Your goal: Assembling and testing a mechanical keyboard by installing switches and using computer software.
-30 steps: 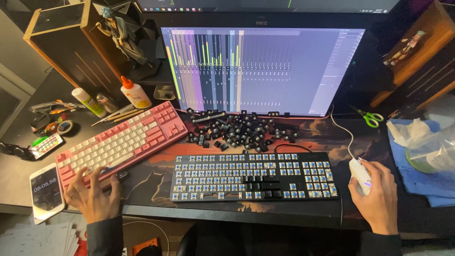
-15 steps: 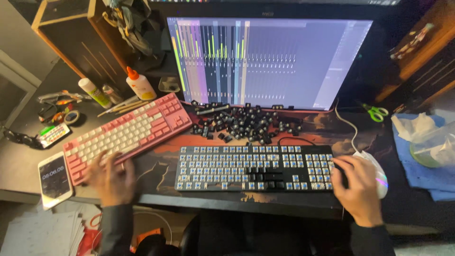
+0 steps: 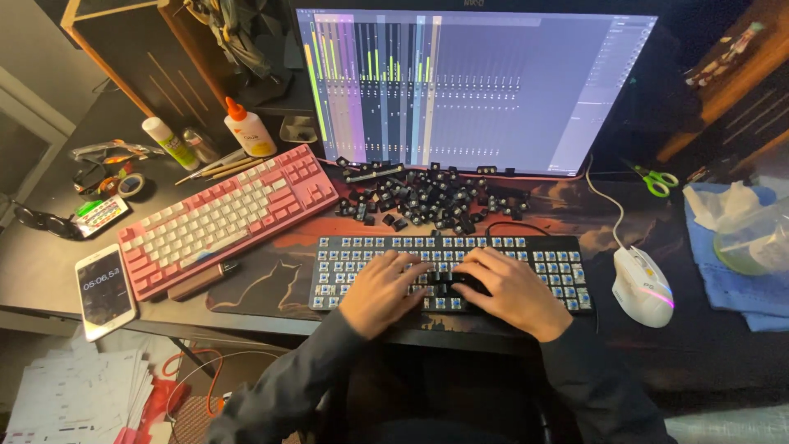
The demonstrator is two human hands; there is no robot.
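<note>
Dark, cluttered desk setup with a big monitor [image 3: 477, 86] glowing at the back and a scenic desk mat [image 3: 271, 279] under everything. Front and centre sits the black keyboard [image 3: 450, 275], and it's nearly naked: almost every switch is bare, with blue stems showing across the rows, and only a small patch of dark caps looks left or fitted around the bottom middle, right where the hands are. All the rest sit in a loose pile of black keycaps [image 3: 427, 197] between the board and the monitor, so I'd say the cap-pulling side of things is mostly done and whatever's left is that last little cluster. Left hand [image 3: 380, 292] lies flat-ish on the lower middle rows, fingers loosely curled and spread a bit, touching the switches, not visibly holding anything. Right hand [image 3: 511, 292] is just beside it, fingers bent down onto the dark caps in the middle; can't tell if it's pinching a cap or just resting on them. Off to the left there's a pink keyboard [image 3: 222, 218] fully capped, a phone [image 3: 104, 289], and a glue bottle [image 3: 249, 129]; a white mouse [image 3: 643, 286] sits untouched on the right.
</note>
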